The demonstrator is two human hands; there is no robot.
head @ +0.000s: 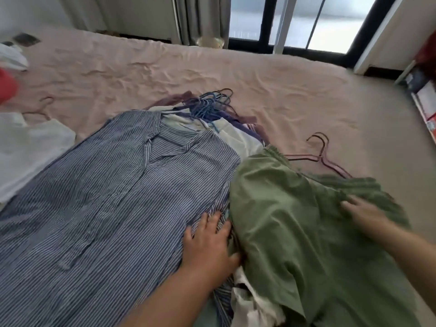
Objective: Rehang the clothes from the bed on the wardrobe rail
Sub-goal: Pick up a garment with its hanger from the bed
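Single view, head-worn, wide-angle. Looks forward and steeply down across the bed (271, 90) from its near edge, facing the window (295, 22) and curtain (203, 17) at the far side. Close range: both forearms enter from the bottom edge, left hand (207, 239) and right hand (363, 215) low in frame. Straight lines bow toward the edges. Right side is motion-blurred. No second view to compare.

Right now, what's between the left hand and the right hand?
In the head view, only the green garment: it fills the stretch from the left hand, which rests on the striped shirt, to the right hand, which touches its top edge.
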